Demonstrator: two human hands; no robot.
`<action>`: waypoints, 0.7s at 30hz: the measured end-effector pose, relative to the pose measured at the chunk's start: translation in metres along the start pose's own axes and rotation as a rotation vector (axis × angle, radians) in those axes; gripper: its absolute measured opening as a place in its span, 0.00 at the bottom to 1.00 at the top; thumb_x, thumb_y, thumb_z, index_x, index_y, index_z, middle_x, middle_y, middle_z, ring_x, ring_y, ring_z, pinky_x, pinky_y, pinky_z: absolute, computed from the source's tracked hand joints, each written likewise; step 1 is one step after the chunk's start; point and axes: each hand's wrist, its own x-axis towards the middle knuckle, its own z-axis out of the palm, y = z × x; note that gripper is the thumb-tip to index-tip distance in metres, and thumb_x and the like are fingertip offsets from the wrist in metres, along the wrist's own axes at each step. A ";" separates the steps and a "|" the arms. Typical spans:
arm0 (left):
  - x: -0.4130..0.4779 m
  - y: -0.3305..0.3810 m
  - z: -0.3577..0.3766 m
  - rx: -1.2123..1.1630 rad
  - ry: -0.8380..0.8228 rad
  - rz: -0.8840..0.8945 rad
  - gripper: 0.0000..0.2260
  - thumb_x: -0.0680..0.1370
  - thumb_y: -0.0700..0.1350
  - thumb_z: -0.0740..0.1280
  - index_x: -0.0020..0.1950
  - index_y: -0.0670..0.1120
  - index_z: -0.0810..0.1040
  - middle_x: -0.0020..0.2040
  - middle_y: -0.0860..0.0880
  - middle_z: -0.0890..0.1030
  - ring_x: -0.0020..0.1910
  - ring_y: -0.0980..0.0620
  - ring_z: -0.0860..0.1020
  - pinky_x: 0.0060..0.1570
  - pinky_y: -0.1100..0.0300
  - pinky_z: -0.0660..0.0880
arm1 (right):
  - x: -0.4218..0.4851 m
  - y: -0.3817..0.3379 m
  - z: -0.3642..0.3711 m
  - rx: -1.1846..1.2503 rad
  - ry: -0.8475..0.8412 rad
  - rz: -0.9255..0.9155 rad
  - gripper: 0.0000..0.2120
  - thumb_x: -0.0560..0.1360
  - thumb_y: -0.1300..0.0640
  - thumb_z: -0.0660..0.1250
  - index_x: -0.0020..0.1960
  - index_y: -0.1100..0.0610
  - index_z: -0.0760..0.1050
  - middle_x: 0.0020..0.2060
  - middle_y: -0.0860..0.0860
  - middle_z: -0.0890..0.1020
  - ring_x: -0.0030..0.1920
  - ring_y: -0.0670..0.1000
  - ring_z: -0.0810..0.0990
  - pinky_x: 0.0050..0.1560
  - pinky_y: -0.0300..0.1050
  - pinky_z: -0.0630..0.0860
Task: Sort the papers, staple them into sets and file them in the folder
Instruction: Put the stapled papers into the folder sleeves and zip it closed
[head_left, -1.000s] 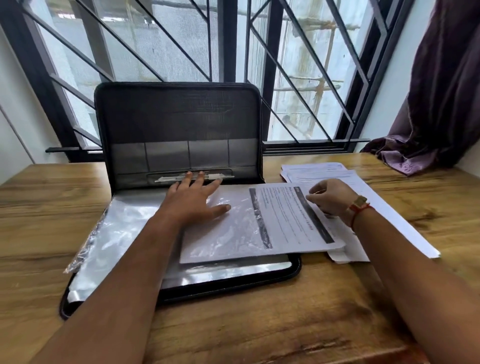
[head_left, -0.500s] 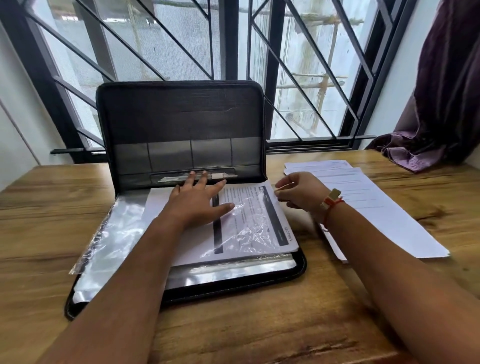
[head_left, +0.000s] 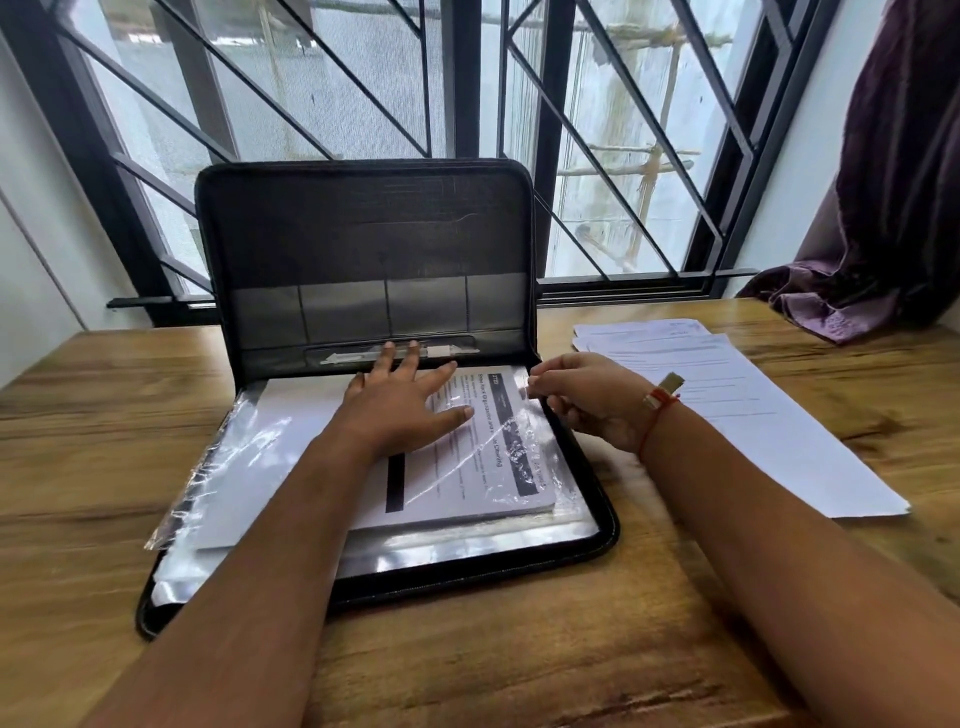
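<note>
2 hands are in view, close together. The left hand (head_left: 410, 410) lies flat with its fingers straight and spread. Its palm presses down on the set of white printed papers (head_left: 483, 467), and its fingertips reach the far edge of that set. The papers sit inside a crinkled clear plastic sleeve (head_left: 244, 452), with the print running sideways and a dark band along the right side.

The right hand (head_left: 587, 400) is just beside the left, at the far right corner of the set. Its fingers are curled, and thumb and forefinger pinch the right-hand edge of the sleeve. Whether the pinch also takes the paper cannot be told. A red thread bracelet (head_left: 657, 410) circles that wrist.

Sleeve and papers rest on more clear sleeves in the base of a black zip-edged folder (head_left: 363, 234). The base lies flat on the wooden table (head_left: 519, 649). The lid stands upright behind the hands and shows 1 row of grey pockets.

To the right of the folder, beyond the right wrist and apart from it, a pile of loose white sheets (head_left: 769, 431) lies fanned on the table. Behind everything is a black-barred window (head_left: 623, 130), and the hem of a purple curtain (head_left: 893, 208) rests on the far right corner of the table.
</note>
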 end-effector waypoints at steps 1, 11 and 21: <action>0.000 0.000 0.000 0.001 0.001 -0.002 0.35 0.76 0.74 0.53 0.79 0.67 0.46 0.82 0.51 0.40 0.80 0.45 0.36 0.75 0.37 0.47 | 0.001 0.000 0.000 0.022 -0.022 0.016 0.05 0.76 0.63 0.69 0.51 0.57 0.78 0.42 0.54 0.83 0.29 0.42 0.73 0.25 0.33 0.67; 0.001 0.000 0.004 0.009 -0.008 0.000 0.37 0.73 0.76 0.55 0.79 0.68 0.47 0.82 0.50 0.39 0.80 0.44 0.35 0.75 0.36 0.48 | 0.003 -0.002 0.003 0.131 -0.173 0.075 0.03 0.78 0.60 0.67 0.45 0.58 0.75 0.46 0.58 0.82 0.25 0.41 0.69 0.19 0.31 0.62; 0.001 0.002 0.004 0.052 -0.012 -0.022 0.40 0.71 0.78 0.52 0.80 0.65 0.47 0.82 0.50 0.38 0.80 0.45 0.34 0.75 0.37 0.46 | 0.041 0.015 0.021 -0.912 0.227 -0.575 0.24 0.78 0.57 0.63 0.74 0.52 0.69 0.77 0.52 0.62 0.74 0.57 0.64 0.75 0.46 0.58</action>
